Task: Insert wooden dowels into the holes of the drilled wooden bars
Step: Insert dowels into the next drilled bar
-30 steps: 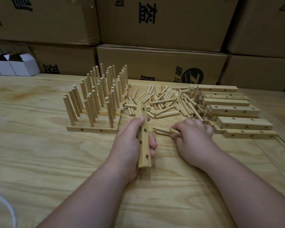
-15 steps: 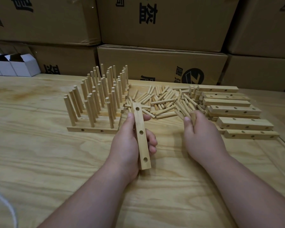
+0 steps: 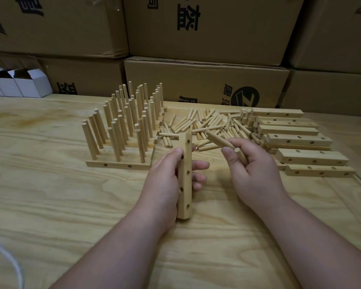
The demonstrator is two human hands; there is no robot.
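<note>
From the head view, your left hand (image 3: 167, 180) held a drilled bar (image 3: 184, 176) lengthwise, pointing away from you, just above the counter (image 3: 50, 195). Your thumb lay along its left face and your fingers (image 3: 199, 165) curled round from the right, clamped on the wood. Several empty holes showed along the bar's top and side faces.

Your right hand (image 3: 252, 174) was just beside it, apart from the bar, gripping dowels (image 3: 219, 140). One dowel stuck out up and to the left past your thumb, toward the far end of the bar without touching it. A second dowel's round end showed between your thumb and forefinger. Those fingers were curled tight on the dowels.

Behind your hands, a loose pile (image 3: 206, 126) of dowels lay spread on the counter. To its left stood finished bars (image 3: 121, 155), side by side, with dowels upright in them. To the right lay a stack (image 3: 296, 140) of drilled bars with empty holes.

Cardboard boxes (image 3: 206, 84) lined the back edge of the counter, with small white boxes (image 3: 21, 85) at far left. A white cord (image 3: 10, 265) curved across the near left corner.
</note>
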